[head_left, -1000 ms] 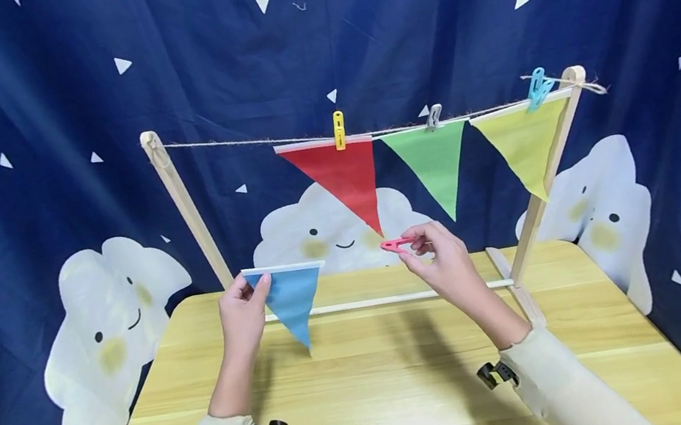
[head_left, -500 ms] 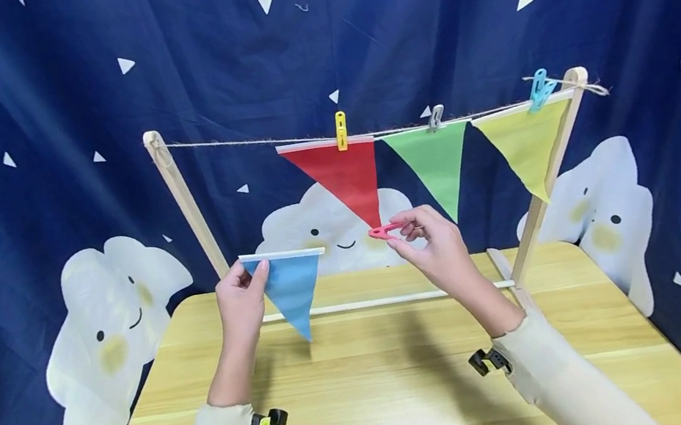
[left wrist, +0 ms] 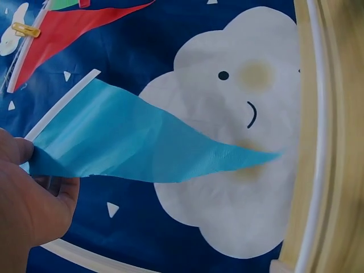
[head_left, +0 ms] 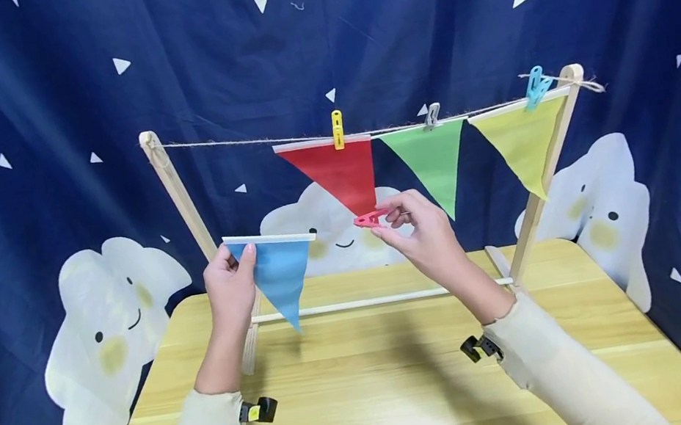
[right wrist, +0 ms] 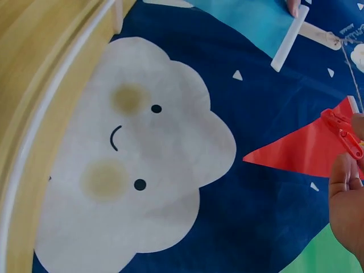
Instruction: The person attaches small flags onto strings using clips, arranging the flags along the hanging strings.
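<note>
My left hand [head_left: 231, 289] pinches a blue triangular pennant [head_left: 284, 270] near the left end of its white top edge, between thumb and fingers; its tip hangs downward. In the left wrist view the blue pennant [left wrist: 125, 136] spreads out from the thumb. My right hand [head_left: 428, 237] pinches a red-pink clothespin [head_left: 368, 220], held just in front of the lower tip of a hanging red pennant [head_left: 344, 171]. The clothespin [right wrist: 340, 128] overlaps that pennant in the right wrist view. Both things are below a twine line [head_left: 222, 143], apart from it.
Wooden posts [head_left: 176, 190] carry the twine. A yellow clothespin [head_left: 337, 130] holds the red pennant, a grey one the green pennant [head_left: 429, 165], a blue one the yellow pennant [head_left: 526, 142]. A white crossbar [head_left: 355, 304] runs low above the wooden table [head_left: 357, 403]; a blue cloud-patterned curtain [head_left: 208, 55] hangs behind.
Both hands have risen toward the twine. The blue pennant has moved up and slightly left; the red-pink clothespin has moved up and left. The hanging pennants stay in place.
</note>
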Demonstrator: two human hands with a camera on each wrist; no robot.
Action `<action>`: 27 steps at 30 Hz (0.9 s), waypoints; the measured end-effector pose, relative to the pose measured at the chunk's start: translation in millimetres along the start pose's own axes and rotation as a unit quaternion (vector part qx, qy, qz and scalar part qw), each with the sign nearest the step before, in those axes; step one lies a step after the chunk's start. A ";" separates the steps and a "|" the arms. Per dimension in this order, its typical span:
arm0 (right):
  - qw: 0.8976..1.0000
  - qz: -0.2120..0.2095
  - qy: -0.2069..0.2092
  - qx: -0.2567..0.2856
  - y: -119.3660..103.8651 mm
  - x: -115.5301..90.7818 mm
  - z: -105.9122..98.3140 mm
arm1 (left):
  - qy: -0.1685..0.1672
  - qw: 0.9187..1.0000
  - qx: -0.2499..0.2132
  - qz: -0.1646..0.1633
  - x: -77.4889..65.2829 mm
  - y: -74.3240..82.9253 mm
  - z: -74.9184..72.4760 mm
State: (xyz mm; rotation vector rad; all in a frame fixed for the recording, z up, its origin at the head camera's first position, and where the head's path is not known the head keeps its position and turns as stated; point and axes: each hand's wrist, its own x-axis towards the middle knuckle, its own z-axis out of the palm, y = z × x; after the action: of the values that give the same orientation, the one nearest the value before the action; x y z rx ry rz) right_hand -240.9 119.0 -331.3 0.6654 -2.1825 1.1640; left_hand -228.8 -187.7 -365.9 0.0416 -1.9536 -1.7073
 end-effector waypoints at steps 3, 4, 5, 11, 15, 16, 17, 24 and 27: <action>1.000 -0.005 -0.004 0.000 -3.6 4.6 -1.1 | -0.011 1.000 0.002 -0.002 4.1 4.5 -0.8; 1.000 -0.006 -0.006 0.000 -4.5 6.1 -1.3 | -0.016 1.000 0.003 -0.003 5.3 6.0 -0.8; 1.000 -0.006 -0.007 -0.001 -5.7 7.6 -1.6 | -0.020 1.000 0.005 -0.003 6.3 7.9 -0.9; 1.000 -0.014 -0.009 -0.002 -15.0 18.0 -4.0 | -0.024 1.000 0.009 0.006 12.9 19.4 -1.3; 1.000 -0.029 -0.009 -0.001 -23.2 26.0 -6.4 | -0.015 1.000 0.004 0.005 17.9 27.8 -3.6; 0.999 -0.034 -0.008 -0.001 -25.2 27.9 -7.1 | -0.011 1.000 0.000 0.005 19.4 30.3 -4.2; 0.999 -0.038 -0.008 -0.002 -27.4 29.8 -7.8 | -0.008 1.000 -0.003 0.006 21.0 32.8 -5.0; 0.997 -0.078 -0.007 0.001 -41.3 44.9 -7.0 | 0.014 1.000 -0.026 -0.005 35.8 48.5 -10.1; 0.996 -0.086 -0.016 0.009 -48.2 49.6 -5.0 | 0.025 0.999 -0.036 -0.011 42.2 51.8 -11.4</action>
State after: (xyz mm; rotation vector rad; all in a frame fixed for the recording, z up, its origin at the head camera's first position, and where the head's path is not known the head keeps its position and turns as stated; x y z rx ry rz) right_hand -243.4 91.5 -267.7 0.8659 -2.0967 1.0917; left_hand -243.6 -203.3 -301.6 0.0791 -1.8600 -1.7734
